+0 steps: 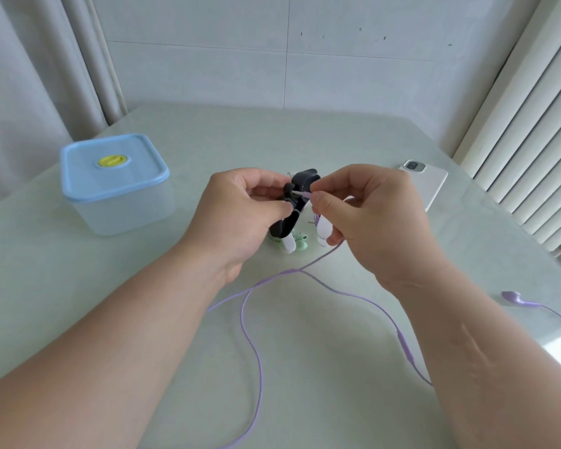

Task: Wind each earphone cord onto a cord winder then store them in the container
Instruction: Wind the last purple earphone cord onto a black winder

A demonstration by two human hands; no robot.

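My left hand [240,215] grips a black cord winder [293,205] above the table's middle. My right hand [370,218] pinches the plug end of the purple earphone cord [250,338] against the winder's centre. The cord trails down from my right hand and loops loosely over the near table, with its inline control [405,350] under my right forearm and one earbud [512,298] lying at the right. Behind my hands on the table lie a green and white winder [293,243] and a white winder [321,233], partly hidden by my fingers.
A clear container with a blue lid [114,170] and a yellow valve stands shut at the left. A white phone [429,184] lies at the back right. A white radiator [531,140] runs along the table's right edge.
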